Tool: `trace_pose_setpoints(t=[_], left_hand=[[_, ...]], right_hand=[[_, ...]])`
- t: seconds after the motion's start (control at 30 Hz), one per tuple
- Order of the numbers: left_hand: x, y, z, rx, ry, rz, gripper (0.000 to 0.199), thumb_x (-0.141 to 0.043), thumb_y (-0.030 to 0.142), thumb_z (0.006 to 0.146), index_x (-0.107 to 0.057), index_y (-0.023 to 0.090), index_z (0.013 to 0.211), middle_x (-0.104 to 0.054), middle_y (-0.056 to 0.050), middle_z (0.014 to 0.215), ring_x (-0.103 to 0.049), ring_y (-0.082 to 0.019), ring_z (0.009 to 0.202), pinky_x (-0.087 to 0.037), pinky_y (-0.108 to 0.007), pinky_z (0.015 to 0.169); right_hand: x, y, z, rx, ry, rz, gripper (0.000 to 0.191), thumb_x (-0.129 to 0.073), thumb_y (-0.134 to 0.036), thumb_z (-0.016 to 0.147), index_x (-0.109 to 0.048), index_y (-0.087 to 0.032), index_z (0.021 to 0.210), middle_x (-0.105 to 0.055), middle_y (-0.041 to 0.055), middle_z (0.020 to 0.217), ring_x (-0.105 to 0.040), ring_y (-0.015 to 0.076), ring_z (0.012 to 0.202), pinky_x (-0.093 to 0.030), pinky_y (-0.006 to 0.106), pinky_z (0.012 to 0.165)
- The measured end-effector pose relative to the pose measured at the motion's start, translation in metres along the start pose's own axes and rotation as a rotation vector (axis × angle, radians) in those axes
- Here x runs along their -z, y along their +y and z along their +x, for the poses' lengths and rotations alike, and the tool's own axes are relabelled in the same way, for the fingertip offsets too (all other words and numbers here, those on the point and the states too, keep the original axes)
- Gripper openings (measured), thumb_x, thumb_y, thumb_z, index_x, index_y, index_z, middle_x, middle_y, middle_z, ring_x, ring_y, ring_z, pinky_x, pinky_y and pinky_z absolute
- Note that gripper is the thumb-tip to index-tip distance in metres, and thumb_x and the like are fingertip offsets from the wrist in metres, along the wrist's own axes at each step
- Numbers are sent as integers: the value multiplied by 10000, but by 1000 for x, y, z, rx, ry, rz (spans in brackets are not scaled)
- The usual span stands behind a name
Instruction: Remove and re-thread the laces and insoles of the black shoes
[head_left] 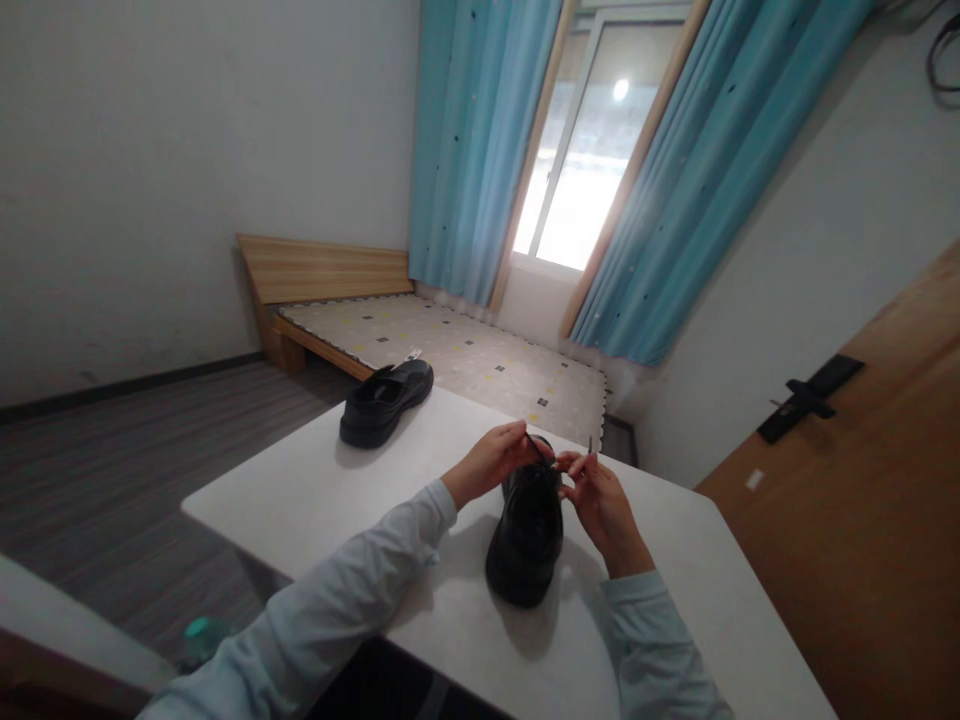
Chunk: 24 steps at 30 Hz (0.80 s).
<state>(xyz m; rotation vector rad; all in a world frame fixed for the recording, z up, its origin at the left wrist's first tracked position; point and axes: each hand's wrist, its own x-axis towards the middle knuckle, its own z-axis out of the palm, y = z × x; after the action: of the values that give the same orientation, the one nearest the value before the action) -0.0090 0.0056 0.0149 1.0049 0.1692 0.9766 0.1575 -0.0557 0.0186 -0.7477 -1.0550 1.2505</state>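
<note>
A black shoe (527,540) rests on the white table in front of me, its heel toward me and its toe pointing away. Over its lacing, my left hand (491,460) pinches a dark shoelace (534,446) on the left side. On the right side my right hand (600,495) has its fingers closed on a lace too, and a lace end sticks up above them. The toe is partly hidden behind my fingers. A second black shoe (386,402) lies apart at the far left of the table.
The white table (315,520) spans the foreground. Beyond its far edge stands a bed with a patterned mattress (480,350) and a wooden headboard (330,270). A wooden door (862,500) is at the right, and a green-topped item (206,632) sits low at the left.
</note>
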Motion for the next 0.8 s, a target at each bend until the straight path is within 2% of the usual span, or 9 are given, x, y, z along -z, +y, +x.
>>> trace_pose_setpoints(t=[0.2, 0.4, 0.47, 0.6, 0.8], left_hand=[[-1, 2, -1, 31, 66, -212, 330, -589, 379, 818, -471, 135, 628, -506, 11, 604, -559, -110, 648, -474, -251, 699], [-1, 4, 1, 17, 84, -215, 341, -565, 370, 835, -455, 139, 610, -447, 26, 553, -493, -91, 556, -485, -253, 654], [0, 4, 2, -4, 100, -209, 339, -561, 364, 838, -451, 141, 608, -433, 30, 537, -468, -87, 523, -475, -244, 605], [5, 6, 4, -31, 125, -199, 343, -541, 343, 851, -435, 143, 593, -413, 30, 510, -408, -79, 474, -410, -209, 492], [11, 10, 5, -6, 189, -178, 338, -498, 316, 874, -404, 149, 596, -353, 47, 487, -325, -60, 419, -307, -173, 404]], right_hand=[[-3, -3, -2, -25, -101, -21, 387, -567, -438, 836, -616, -165, 565, -662, 79, 1011, -594, 207, 960, -542, 243, 594], [4, -6, -2, -29, -119, -53, 386, -570, -425, 834, -619, -167, 552, -642, 87, 1066, -585, 243, 1015, -535, 273, 611], [9, -6, -1, -30, -135, -92, 387, -566, -418, 837, -617, -168, 546, -636, 85, 1085, -576, 246, 1025, -525, 309, 682], [18, -7, -1, 10, -209, -190, 395, -551, -417, 842, -598, -176, 533, -651, 77, 999, -551, 236, 1007, -420, 400, 903], [33, -17, -2, -23, -314, -334, 425, -569, -465, 812, -578, -175, 501, -569, 62, 895, -493, 206, 885, -383, 360, 862]])
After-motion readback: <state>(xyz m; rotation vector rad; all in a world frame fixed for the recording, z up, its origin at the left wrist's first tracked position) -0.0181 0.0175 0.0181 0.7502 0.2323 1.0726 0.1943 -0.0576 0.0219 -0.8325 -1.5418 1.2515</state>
